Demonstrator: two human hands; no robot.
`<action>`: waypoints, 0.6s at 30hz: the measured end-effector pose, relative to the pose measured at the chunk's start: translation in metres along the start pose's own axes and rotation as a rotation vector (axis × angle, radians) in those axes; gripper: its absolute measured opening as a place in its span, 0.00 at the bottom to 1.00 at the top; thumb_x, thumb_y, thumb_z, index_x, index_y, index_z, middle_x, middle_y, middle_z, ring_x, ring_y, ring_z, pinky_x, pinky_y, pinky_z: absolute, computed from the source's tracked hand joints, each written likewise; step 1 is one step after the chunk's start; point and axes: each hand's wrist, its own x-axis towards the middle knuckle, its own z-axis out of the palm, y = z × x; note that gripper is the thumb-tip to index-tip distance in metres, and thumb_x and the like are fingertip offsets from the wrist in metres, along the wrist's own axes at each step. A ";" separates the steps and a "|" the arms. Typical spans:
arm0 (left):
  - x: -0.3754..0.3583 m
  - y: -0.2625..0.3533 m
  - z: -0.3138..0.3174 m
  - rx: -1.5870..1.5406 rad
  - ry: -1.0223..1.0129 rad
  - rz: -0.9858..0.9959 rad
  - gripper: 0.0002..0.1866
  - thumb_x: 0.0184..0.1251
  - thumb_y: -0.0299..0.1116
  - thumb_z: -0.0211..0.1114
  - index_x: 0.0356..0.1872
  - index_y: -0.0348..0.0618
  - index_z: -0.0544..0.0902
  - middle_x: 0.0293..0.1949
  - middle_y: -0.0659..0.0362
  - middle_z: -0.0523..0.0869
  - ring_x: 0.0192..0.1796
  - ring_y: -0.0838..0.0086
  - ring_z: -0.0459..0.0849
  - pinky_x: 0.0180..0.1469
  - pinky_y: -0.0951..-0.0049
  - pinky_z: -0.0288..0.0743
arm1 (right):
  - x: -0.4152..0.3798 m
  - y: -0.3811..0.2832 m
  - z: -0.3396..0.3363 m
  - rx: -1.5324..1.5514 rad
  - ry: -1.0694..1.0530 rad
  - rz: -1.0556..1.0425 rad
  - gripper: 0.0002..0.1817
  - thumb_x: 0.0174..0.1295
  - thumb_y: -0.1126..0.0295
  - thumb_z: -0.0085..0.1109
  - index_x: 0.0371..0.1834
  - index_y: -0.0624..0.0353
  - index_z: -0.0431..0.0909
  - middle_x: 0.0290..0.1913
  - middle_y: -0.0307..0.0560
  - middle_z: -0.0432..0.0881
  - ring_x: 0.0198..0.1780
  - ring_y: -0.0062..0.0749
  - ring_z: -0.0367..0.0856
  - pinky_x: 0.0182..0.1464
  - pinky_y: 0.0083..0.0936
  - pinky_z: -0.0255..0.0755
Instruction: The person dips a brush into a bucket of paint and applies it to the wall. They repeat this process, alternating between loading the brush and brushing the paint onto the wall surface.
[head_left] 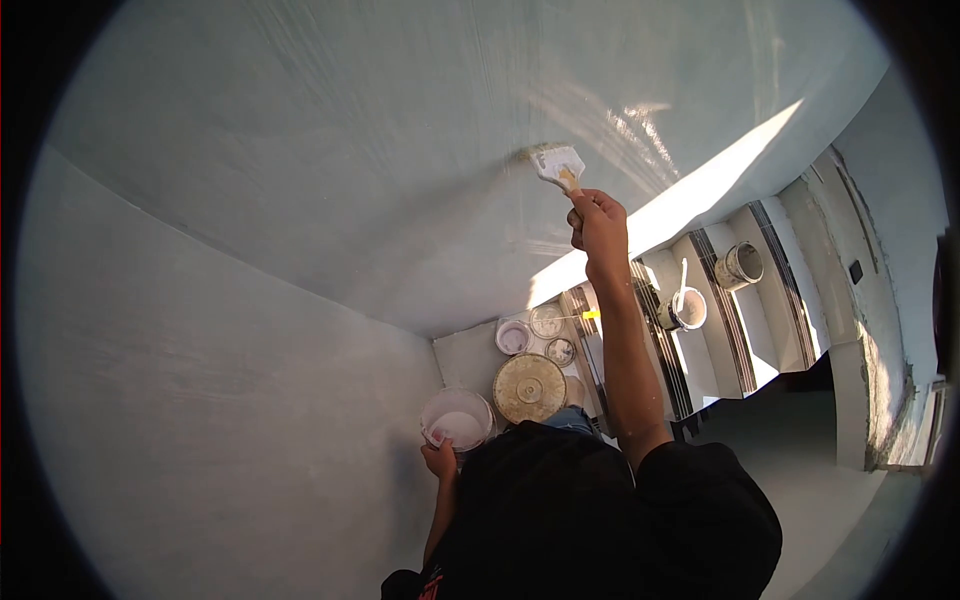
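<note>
Head view looks down a pale wall onto a person in a black top, working in the corner where two painted walls meet. Farthest left, the left hand [438,460] has its fingers clenched on the rim of a small white paint tub [457,418], held low beside the body. Right of it, on the floor at the foot of the wall, stands a large bucket with a tan lid [529,388], and just beyond it three smaller round containers [513,337] sit clustered together. Higher up, the right hand [597,220] is grasping the handle of a wide paintbrush [560,166], its bristles pressed against the wall [300,180]. Judging from the even sheen, most of this wall looks coated; wet streaks around the brush suggest that patch is in progress. Farther right, on the steps [760,300], are two more buckets: one with a stick standing in it [685,308], one beyond it [740,265].
</note>
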 end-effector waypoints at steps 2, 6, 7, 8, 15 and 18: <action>0.009 -0.010 0.009 0.002 0.023 0.081 0.25 0.47 0.36 0.74 0.42 0.35 0.73 0.38 0.44 0.83 0.31 0.54 0.84 0.37 0.61 0.78 | -0.009 -0.034 0.005 0.027 -0.044 -0.093 0.11 0.68 0.66 0.58 0.45 0.64 0.77 0.20 0.30 0.68 0.18 0.09 0.54 0.19 0.14 0.46; -0.001 0.008 0.005 0.012 -0.064 -0.024 0.25 0.47 0.38 0.74 0.42 0.34 0.73 0.43 0.43 0.83 0.47 0.48 0.84 0.52 0.56 0.76 | -0.014 -0.060 -0.003 0.068 -0.145 -0.239 0.12 0.69 0.65 0.59 0.48 0.62 0.77 0.21 0.30 0.67 0.18 0.09 0.53 0.20 0.13 0.45; 0.000 0.008 0.005 0.018 -0.063 -0.019 0.25 0.47 0.38 0.74 0.42 0.34 0.73 0.43 0.43 0.83 0.46 0.48 0.84 0.52 0.56 0.76 | -0.015 -0.060 -0.009 0.084 -0.169 -0.256 0.13 0.69 0.65 0.59 0.48 0.62 0.77 0.20 0.30 0.67 0.19 0.09 0.53 0.20 0.13 0.45; 0.003 0.004 0.007 0.020 -0.060 -0.012 0.25 0.47 0.38 0.74 0.42 0.34 0.73 0.42 0.43 0.83 0.46 0.48 0.84 0.52 0.56 0.76 | -0.012 -0.049 -0.021 0.052 -0.160 -0.195 0.13 0.69 0.65 0.59 0.49 0.63 0.78 0.20 0.30 0.68 0.18 0.08 0.55 0.19 0.13 0.46; -0.005 -0.007 -0.007 0.046 0.040 0.064 0.26 0.49 0.38 0.74 0.44 0.34 0.74 0.43 0.43 0.83 0.48 0.48 0.85 0.53 0.56 0.77 | 0.043 0.193 -0.124 -0.309 0.035 0.148 0.15 0.63 0.63 0.62 0.38 0.67 0.84 0.20 0.37 0.76 0.19 0.15 0.66 0.20 0.19 0.58; -0.035 0.024 -0.022 0.005 0.042 0.014 0.25 0.50 0.37 0.74 0.45 0.34 0.75 0.43 0.43 0.84 0.46 0.50 0.86 0.50 0.58 0.80 | 0.076 0.240 -0.124 -0.402 0.111 0.073 0.12 0.64 0.66 0.60 0.36 0.68 0.83 0.19 0.37 0.73 0.14 0.16 0.63 0.16 0.21 0.54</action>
